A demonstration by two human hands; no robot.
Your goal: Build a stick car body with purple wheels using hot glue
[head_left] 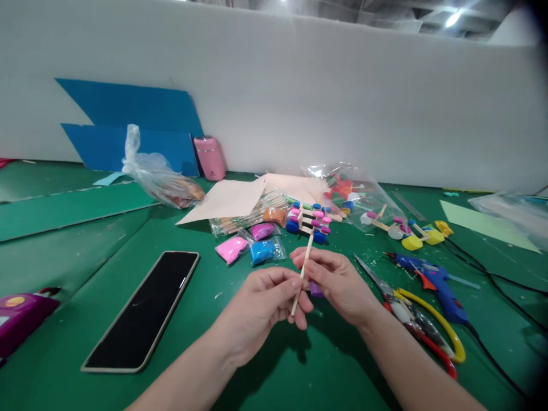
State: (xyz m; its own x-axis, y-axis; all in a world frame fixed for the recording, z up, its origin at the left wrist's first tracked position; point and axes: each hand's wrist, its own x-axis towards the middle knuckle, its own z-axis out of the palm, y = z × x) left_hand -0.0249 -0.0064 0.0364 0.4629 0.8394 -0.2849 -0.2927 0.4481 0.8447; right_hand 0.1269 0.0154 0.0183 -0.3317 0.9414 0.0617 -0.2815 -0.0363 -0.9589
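A thin pale wooden stick (307, 255) slants between my two hands over the green table. My left hand (268, 299) pinches its lower part between thumb and fingers. Higher up, my right hand (338, 279) has its thumb and fingertips closed on the same stick. Something purple (317, 290) shows beneath the right hand; its shape is mostly hidden. Just beyond the stick's far tip sits a small model (306, 222) of wooden sticks with blue and pink round pieces. Packets of pink clay (232, 249), blue clay (262, 251) and purple clay (262, 230) lie beyond my left hand.
At left lies a phone (145, 311). Scissors (398, 302) and a blue glue gun (436, 285) with its cord lie at right. Farther back are a bag of sticks (257, 211), pale paper (225, 197), a pink flask (209, 158) and more stick models (405, 231).
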